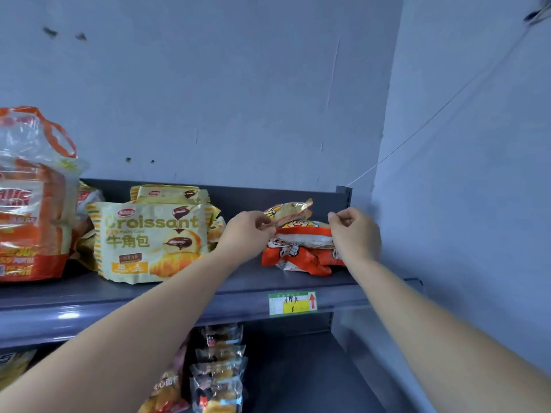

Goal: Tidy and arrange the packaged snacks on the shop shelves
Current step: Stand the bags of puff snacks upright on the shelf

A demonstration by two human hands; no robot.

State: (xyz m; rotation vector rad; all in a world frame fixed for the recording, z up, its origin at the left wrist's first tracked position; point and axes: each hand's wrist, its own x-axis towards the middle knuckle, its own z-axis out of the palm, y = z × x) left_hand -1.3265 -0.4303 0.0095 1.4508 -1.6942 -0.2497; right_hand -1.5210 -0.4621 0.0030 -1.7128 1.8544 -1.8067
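Price tag (292, 304) on the top shelf's (179, 296) front lip is our marker. Straight above it, the snack stack (298, 254) lies on that shelf: orange-red packs w/ a gold pack (290, 210) tilted on top. Left hand (249, 231) is up and left of the tag, thumb and fingers pinching the stack's left end where gold meets the top orange pack; can't tell which of the two it has. Right hand (354, 234) is up and right of the tag, fingers curled, pinching the stack's right end. Forearms reach in from below, one each side of the tag. Well left of the tag, a Croissant bag (149, 239) stands upright, similar bags behind it; further left, a clear bread bag (29, 204) w/ orange handle. Below-left of the tag, clear-wrapped packets (219, 368) sit on the lower shelf.
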